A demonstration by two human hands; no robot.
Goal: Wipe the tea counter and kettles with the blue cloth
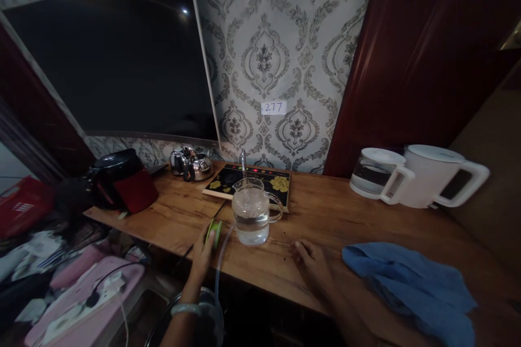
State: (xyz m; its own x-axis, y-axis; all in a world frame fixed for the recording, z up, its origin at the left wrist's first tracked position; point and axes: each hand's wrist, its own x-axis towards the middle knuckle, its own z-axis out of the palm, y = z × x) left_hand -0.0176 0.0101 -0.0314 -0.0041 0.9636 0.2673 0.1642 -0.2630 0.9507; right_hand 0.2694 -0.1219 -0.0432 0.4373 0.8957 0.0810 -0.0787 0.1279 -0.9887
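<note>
My left hand (pixel 202 249) is closed on a small bright green round object (pixel 217 233) at the table's front edge; its exact kind is unclear. Just right of it, a clear glass pitcher (pixel 252 222) with a glass handle stands upright, partly filled with water. A curved metal spout (pixel 243 162) rises behind the pitcher, above its mouth. Beside the left hand, a clear tube (pixel 220 265) runs down over the table edge. My right hand (pixel 310 263) rests on the wood right of the pitcher, its fingers loosely curled, with nothing visible in them.
Behind the pitcher lies a black panel (pixel 280 184) with gold flowers and a lit red light. Shiny kettles (pixel 200 167) and a red-black appliance (pixel 136 184) stand left. A blue cloth (pixel 411 282), a glass jug (pixel 372 173) and a white jug (pixel 427 173) are right.
</note>
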